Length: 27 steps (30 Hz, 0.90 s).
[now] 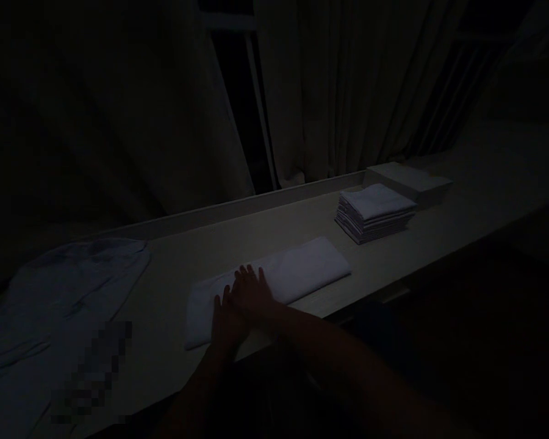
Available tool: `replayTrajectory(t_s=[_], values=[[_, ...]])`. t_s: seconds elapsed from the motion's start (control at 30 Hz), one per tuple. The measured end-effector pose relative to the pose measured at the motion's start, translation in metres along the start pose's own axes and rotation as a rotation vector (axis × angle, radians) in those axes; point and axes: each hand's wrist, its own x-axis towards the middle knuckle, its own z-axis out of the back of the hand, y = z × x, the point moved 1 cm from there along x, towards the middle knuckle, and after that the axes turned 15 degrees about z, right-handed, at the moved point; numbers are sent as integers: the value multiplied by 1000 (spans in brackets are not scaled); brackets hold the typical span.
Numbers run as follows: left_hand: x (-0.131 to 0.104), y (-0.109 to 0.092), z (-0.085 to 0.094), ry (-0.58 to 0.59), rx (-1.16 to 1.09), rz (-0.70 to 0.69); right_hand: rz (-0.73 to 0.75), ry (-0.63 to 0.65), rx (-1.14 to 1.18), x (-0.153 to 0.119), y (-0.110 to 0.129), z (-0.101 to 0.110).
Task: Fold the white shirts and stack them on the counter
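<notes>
A white cloth [306,265], folded into a long flat strip, lies on the pale counter [201,244] in front of me. My left hand [229,320] rests on its left half near the front edge, fingers stretched out. Partly over it, my right hand [251,292] lies flat on the cloth with its fingers spread. Neither hand grips anything. The two hands touch or overlap; in the dim light I cannot tell exactly how.
A neat stack of folded white cloths [377,210] stands to the right, with a pale box-like block [412,177] behind it. Loose white fabric [73,292] spreads over the counter at left. Curtains [338,91] hang behind a low back ledge [256,203].
</notes>
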Motion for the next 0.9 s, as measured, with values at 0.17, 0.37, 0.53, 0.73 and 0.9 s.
replayTrajectory(t_s=[0.17,0.37,0.53,0.73,0.9], values=[[4,4,-8,15,-2,13,-34,-4,64,-14,8,-7],[4,0,-4,-1,8,20,-147,-28,32,-23,-9,-3],[3,-4,-2,-43,-1,43,-301,-77,-26,-50,-51,13],[5,-4,-5,-43,-16,47,-436,-60,-176,-112,-134,61],[5,-4,-4,-25,-3,36,-600,-19,-242,-159,-185,92]])
